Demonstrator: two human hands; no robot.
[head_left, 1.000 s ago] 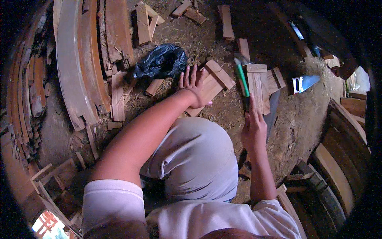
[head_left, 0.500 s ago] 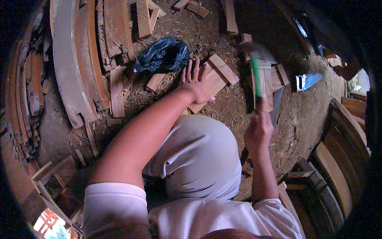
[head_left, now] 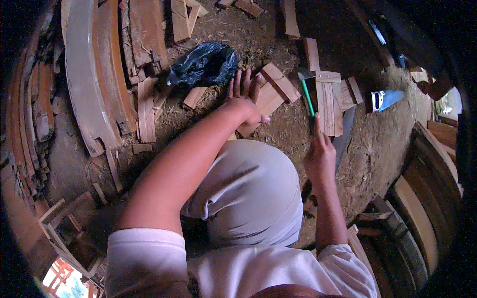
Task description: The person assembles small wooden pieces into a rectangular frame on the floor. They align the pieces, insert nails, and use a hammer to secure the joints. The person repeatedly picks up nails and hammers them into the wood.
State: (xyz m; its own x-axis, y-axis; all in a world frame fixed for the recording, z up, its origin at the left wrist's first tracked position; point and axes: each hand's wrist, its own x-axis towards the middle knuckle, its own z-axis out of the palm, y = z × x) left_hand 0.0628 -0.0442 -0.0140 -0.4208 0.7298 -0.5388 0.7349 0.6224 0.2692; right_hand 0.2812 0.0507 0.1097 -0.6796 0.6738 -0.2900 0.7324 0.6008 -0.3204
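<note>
My left hand point(head_left: 243, 107) lies with fingers spread across a light wooden board point(head_left: 271, 102), which has a short crosspiece point(head_left: 280, 82) over its far end. In my right hand point(head_left: 319, 156) is a hammer with a green handle point(head_left: 307, 97), the index finger stretched along it. Its dark head point(head_left: 305, 74) is beside the left edge of a second joined wood piece point(head_left: 328, 107), where small nails seem to show on the crosspiece point(head_left: 328, 76). Part of the handle is hidden by my fingers.
A crumpled black plastic bag point(head_left: 203, 64) lies beyond my left hand. A handsaw with a white handle point(head_left: 378, 101) is at the right, and a grey blade point(head_left: 344, 141) runs beside the second piece. Long planks point(head_left: 84, 64) are stacked left; curved timbers point(head_left: 420, 208) stand lower right.
The hammer, blurred over the second wood piece before, now shows sharply at its left edge, its head lower and farther left. My left hand has stayed on the board.
</note>
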